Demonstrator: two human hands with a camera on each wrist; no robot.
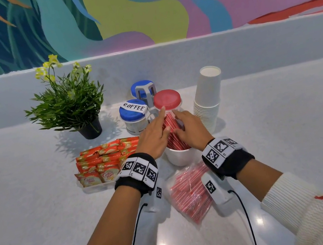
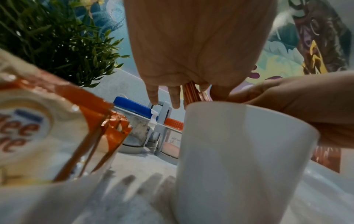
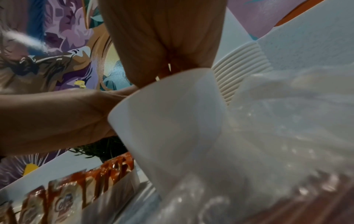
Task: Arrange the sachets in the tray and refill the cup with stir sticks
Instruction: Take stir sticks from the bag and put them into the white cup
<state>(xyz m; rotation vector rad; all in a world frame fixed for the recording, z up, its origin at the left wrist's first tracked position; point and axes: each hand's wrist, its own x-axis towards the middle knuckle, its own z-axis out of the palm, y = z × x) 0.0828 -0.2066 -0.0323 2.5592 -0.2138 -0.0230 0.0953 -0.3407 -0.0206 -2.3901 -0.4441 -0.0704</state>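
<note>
A white cup stands mid-counter with a bundle of red stir sticks upright in it. My left hand lies against the bundle's left side with straight fingers. On the other side my right hand touches the bundle, its fingers stretched too. The left wrist view shows the left fingers straight above the cup, sticks showing between them. The cup hides the right fingertips in the right wrist view. Orange creamer sachets stand in rows in a clear tray left of the cup.
A clear bag of red stir sticks lies in front of the cup, between my wrists. Behind stand a rack of lidded jars, one labelled COFFEE, a potted plant at the left and a stack of paper cups at the right.
</note>
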